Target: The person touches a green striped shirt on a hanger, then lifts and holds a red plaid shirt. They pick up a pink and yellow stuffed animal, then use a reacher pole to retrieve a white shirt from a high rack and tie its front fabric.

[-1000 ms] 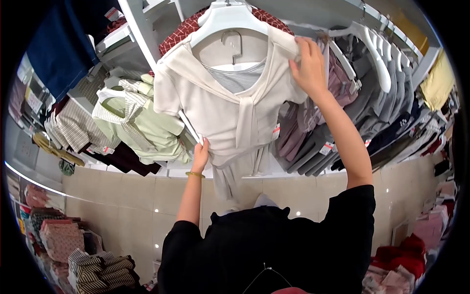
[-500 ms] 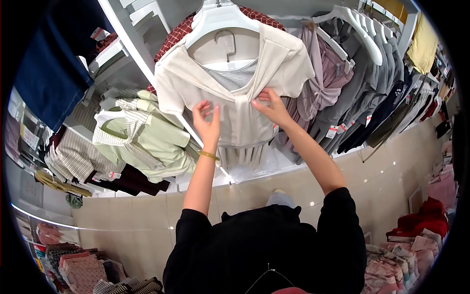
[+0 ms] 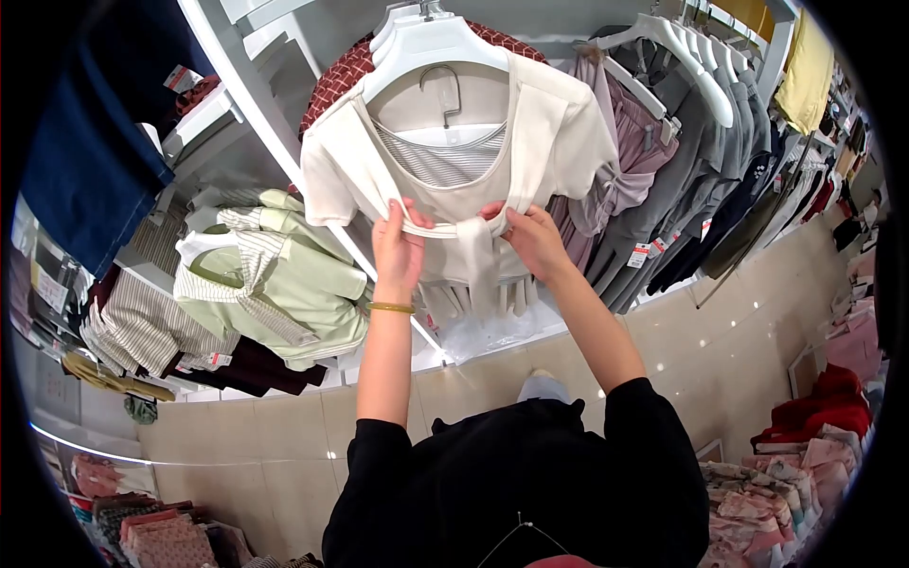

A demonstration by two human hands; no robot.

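Note:
A cream short-sleeved top [image 3: 445, 201] hangs facing me on a white hanger [image 3: 437, 49]. Over its front lies a cream knotted shawl collar [image 3: 473, 241], and grey striped fabric [image 3: 445, 161] shows in the neckline. My left hand [image 3: 400, 241] is closed on the left strip of the collar, thumb and fingers around its edge. Opposite it, my right hand [image 3: 533, 239] grips the right strip beside the knot. The collar is pulled outward between both hands, and the knot's tail hangs below.
A light green top [image 3: 275, 284] with a striped collar hangs at the left. To the right are a mauve top [image 3: 639, 142] and several grey garments [image 3: 705, 166]. A white rack post [image 3: 246, 90] slants past the cream top. Folded clothes [image 3: 748, 502] lie at lower right.
Both hands have moved from beside the knot to grasp the collar strips. The collar and knot are now drawn lower and away from the top, widening the neckline opening.

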